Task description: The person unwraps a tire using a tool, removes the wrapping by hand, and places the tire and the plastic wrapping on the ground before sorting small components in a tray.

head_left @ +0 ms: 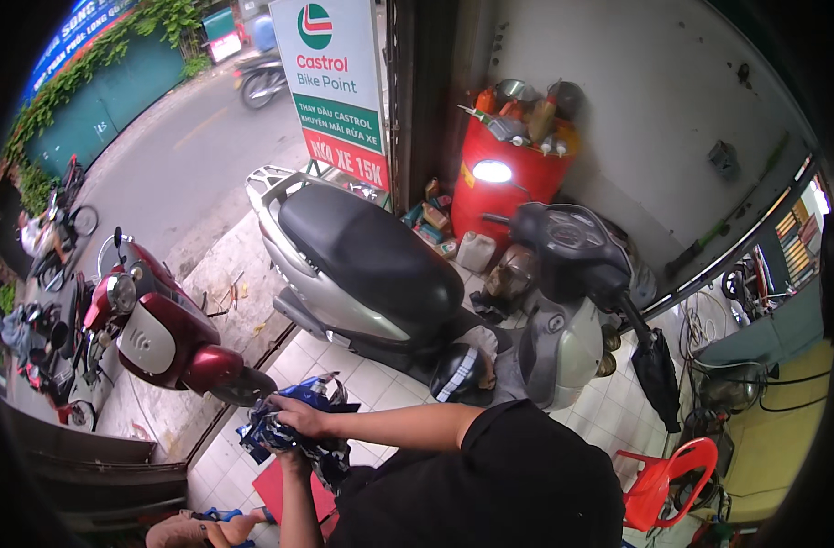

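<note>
Both of my hands are at the lower left of centre, on a crumpled bundle (330, 449) in shiny blue, black and white. Whether it is cloth or plastic film I cannot tell. My right hand (300, 416) grips it from above, with the forearm stretched across from the right. Below it, my left hand (287, 451) holds the underside, its fingers mostly hidden by the folds. A silver and black scooter (371, 256) stands just beyond my hands, with a dark helmet (457, 373) on its footwell. The dark red scooter (166, 342) is nearest on the left.
A red drum (499, 196) with bottles on top stands by the wall, a white jug (475, 251) at its foot. A red plastic chair (670, 479) is at the lower right. Another person (193, 530) shows at the lower left. A signboard (335, 91) stands beside the road.
</note>
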Demonstrator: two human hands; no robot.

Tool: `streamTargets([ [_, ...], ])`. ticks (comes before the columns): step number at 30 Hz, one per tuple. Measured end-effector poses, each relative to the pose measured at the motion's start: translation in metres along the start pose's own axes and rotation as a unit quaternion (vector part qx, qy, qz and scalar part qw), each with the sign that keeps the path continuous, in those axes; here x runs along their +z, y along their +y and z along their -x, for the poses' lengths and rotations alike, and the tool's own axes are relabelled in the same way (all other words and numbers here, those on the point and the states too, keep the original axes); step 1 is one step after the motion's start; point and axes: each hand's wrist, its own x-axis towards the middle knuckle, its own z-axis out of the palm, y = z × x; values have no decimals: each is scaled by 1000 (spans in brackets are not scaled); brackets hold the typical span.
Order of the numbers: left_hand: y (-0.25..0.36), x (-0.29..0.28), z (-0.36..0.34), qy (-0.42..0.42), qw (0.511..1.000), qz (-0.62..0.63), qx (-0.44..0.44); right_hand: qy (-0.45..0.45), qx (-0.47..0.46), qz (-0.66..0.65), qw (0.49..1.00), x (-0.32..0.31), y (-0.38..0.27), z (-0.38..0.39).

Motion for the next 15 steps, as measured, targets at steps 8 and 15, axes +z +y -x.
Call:
streamTargets([
  [8, 57, -62, -193, -3, 996, -81, 45, 134, -80, 266, 951, -57, -9, -181],
  [15, 103, -105, -360, -40, 991, -124, 1, 225, -59, 262, 937, -111, 11, -313],
])
